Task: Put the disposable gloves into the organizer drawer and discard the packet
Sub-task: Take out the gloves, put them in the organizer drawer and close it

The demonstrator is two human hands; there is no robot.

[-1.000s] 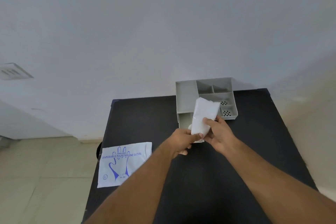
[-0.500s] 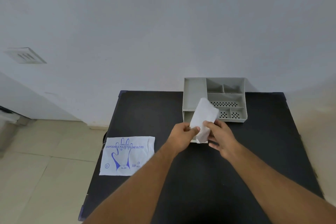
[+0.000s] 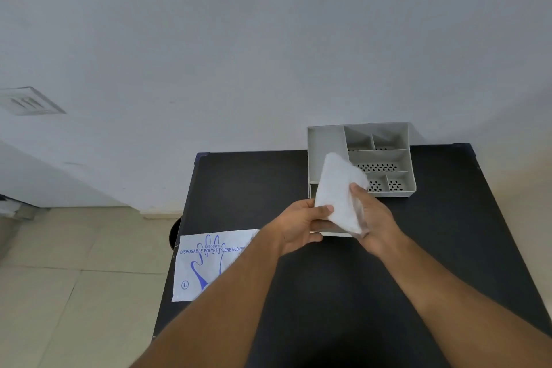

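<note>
I'm holding the floppy stack of gloves (image 3: 339,191) over the organizer drawer (image 3: 331,228), left hand (image 3: 301,225) and right hand (image 3: 373,222) both pinching its lower edges; it's probably light and slippery.

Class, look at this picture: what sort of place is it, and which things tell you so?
Probably a plain indoor room, sparsely furnished: a bare white wall, a tiled floor and one black table carrying a grey organizer. What the room is used for cannot be told.
</note>
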